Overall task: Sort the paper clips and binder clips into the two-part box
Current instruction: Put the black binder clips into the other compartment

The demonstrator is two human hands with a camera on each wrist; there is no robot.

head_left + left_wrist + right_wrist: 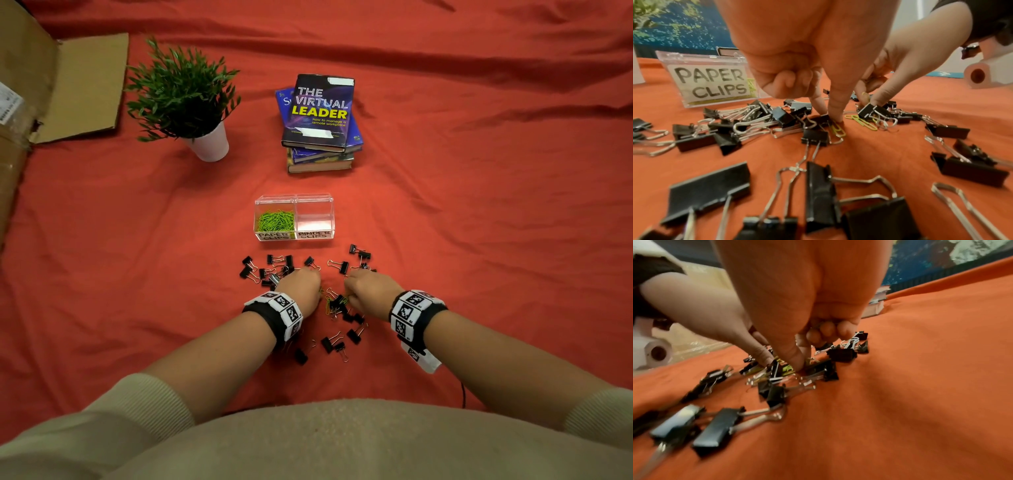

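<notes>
The clear two-part box (295, 198) stands ahead of me; its left half, labelled paper clips, holds green paper clips (276, 221), and its right half, labelled binder clips, is bare. Black binder clips (255, 269) lie scattered on the red cloth, with a few green paper clips (328, 304) among them. My left hand (831, 117) reaches down into the pile, thumb and forefinger pinching the end of a green paper clip (838, 129). Close beside it, my right hand (799, 366) pinches at green paper clips (788, 369) between binder clips, its other fingers curled.
A stack of books (320, 123) and a potted plant (186, 99) in a white pot stand behind the box. A flattened cardboard box (51, 89) lies at the far left. The red cloth (479, 222) is wrinkled all round.
</notes>
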